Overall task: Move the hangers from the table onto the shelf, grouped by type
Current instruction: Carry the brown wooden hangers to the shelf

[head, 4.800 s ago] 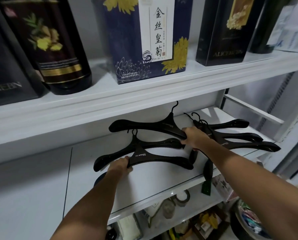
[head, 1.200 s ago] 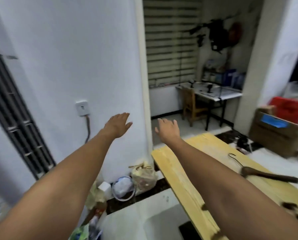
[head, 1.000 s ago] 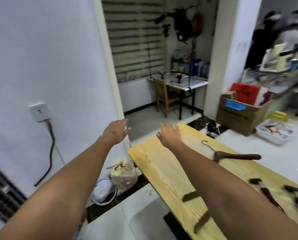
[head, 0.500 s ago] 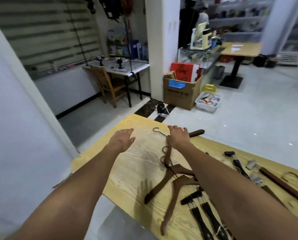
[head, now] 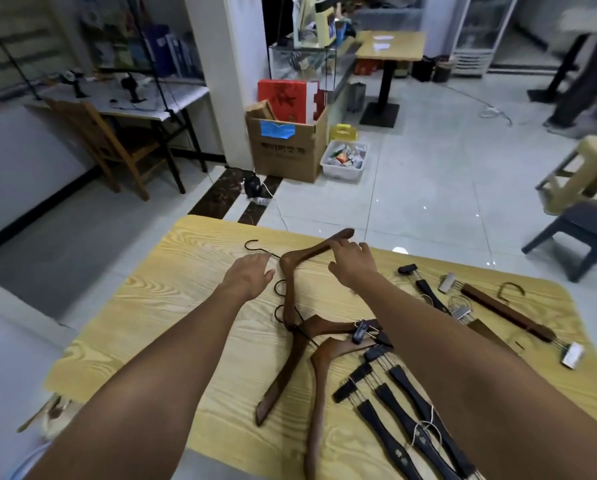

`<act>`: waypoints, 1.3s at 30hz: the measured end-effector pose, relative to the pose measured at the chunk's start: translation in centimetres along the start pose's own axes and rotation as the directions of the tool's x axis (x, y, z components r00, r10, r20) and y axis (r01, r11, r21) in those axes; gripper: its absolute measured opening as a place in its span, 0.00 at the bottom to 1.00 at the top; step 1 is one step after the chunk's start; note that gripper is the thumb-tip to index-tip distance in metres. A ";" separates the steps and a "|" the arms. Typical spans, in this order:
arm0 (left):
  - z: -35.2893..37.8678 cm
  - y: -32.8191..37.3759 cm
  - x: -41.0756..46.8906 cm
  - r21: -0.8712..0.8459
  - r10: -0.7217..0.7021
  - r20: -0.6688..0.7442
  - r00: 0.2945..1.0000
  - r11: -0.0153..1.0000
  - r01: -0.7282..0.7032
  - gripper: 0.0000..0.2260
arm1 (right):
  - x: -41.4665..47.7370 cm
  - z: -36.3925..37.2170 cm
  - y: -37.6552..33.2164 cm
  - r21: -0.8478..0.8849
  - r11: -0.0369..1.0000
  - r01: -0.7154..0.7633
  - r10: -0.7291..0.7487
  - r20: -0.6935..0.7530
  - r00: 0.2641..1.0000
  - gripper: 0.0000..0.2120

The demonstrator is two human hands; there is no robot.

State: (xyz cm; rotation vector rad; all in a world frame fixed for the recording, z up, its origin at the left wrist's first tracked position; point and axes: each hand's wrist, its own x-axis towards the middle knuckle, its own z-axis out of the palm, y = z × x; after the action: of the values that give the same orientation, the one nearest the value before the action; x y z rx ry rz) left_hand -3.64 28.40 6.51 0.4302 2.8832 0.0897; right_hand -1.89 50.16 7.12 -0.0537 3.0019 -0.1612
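Hangers of curved brown wood with black wire hooks (head: 289, 362) are lying overlapped on the yellow wood-grain counter (head: 172, 306), waiting to go to the shelf. Over the farthest brown hanger (head: 307, 252), the right hand (head: 350, 263) is draping its fingers across the far arm; I cannot tell whether they are gripping it. The left hand (head: 248, 275) is hovering loose and empty just beside that hanger's neck. Nearer than that hanger, black clip hangers (head: 399, 377) are crowding in. Lifting it now is probably risking a snag, because the hooks seem interlaced and the neighbours may be dragged along.
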 end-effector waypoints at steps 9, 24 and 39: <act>3.5 -1.0 4.1 -0.025 0.032 0.092 0.995 0.999 -0.030 0.23 | 1.3 5.3 0.8 0.015 1.000 -0.010 0.008 0.150 0.989 0.27; 8.4 0.0 5.7 -0.107 0.063 0.164 0.984 0.993 -0.046 0.23 | -0.9 13.8 1.5 -0.144 0.987 0.064 0.001 0.408 0.913 0.24; 8.7 -2.6 6.3 -0.060 -0.006 0.129 0.992 0.998 0.014 0.24 | 0.4 15.4 1.5 -0.272 0.943 0.194 -0.100 0.323 0.941 0.19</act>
State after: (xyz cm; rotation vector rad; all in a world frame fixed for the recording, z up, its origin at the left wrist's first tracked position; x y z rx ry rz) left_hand -8.27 28.00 -3.50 0.3957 2.7476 0.1429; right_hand -0.21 50.08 -8.28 -0.3080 2.6823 0.2678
